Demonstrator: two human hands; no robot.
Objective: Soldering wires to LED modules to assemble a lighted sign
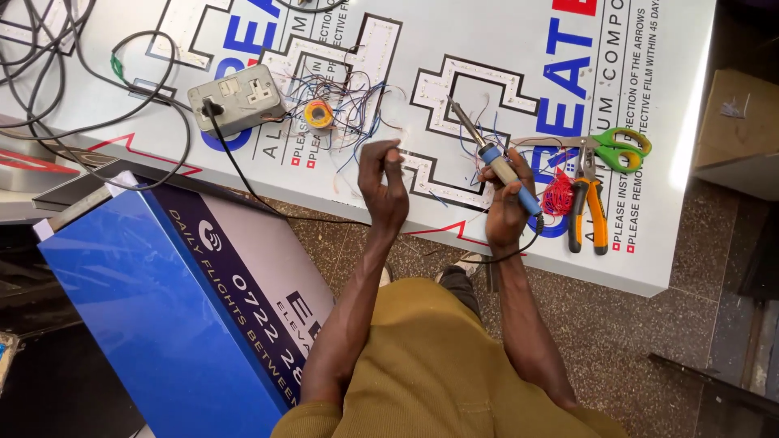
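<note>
My right hand [507, 203] grips a soldering iron [495, 158] with a blue and tan handle, its metal tip pointing up-left over a white cut-out letter outline [471, 93] on the printed white panel [487, 40]. My left hand [383, 185] is raised above the panel with fingers pinched together, seemingly on a thin wire that is too fine to make out. Thin blue and red wires [349, 97] lie tangled just beyond it, beside a yellow roll of tape [318, 113].
A grey socket box [237, 97] with a black cable sits at left. Green-handled scissors [608, 146], orange-handled pliers [588, 211] and a red wire bundle [557, 195] lie right of the iron. A blue sign box [154, 308] stands on the floor at lower left.
</note>
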